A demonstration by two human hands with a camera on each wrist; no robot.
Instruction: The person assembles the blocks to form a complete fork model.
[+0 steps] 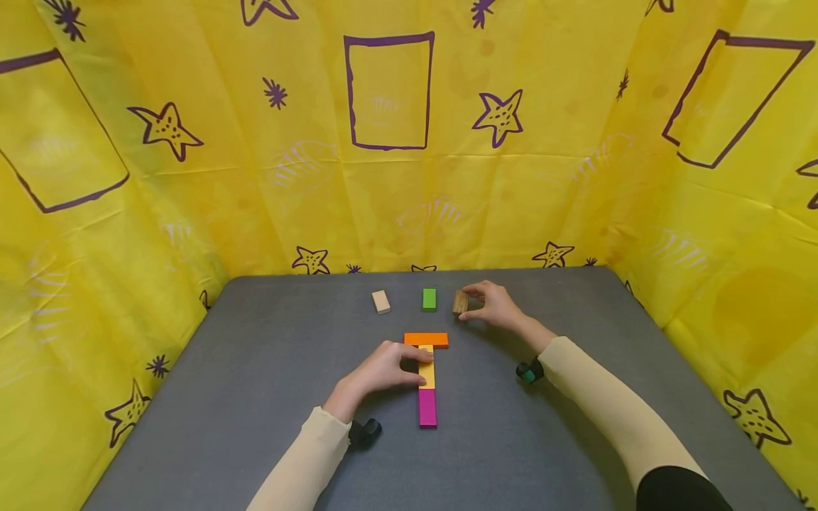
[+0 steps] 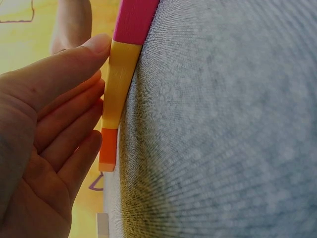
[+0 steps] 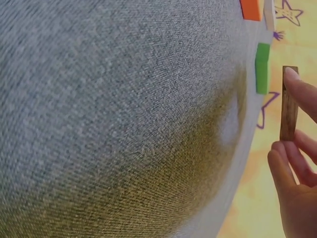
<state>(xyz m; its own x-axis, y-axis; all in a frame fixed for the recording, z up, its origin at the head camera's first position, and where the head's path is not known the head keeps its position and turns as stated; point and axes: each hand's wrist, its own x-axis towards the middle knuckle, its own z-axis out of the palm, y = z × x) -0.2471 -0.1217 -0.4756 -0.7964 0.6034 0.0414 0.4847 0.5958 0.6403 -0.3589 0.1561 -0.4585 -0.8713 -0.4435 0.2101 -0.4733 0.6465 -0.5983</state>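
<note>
Extending forward and inward, the left hand point(image 1: 386, 369) sets spread thumb and fingers against the yellow block point(image 1: 426, 372), which lies between the orange block point(image 1: 437, 339) and the magenta block point(image 1: 427, 409). Farther out, the right hand point(image 1: 498, 309), angled inward, pinches the brown block point(image 1: 459, 303) beside the green block point(image 1: 429, 300).

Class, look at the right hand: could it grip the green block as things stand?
Probably not while the right hand holds the brown block, which sits between that hand and the green block. Otherwise the way looks free, with nothing else between them.
</note>
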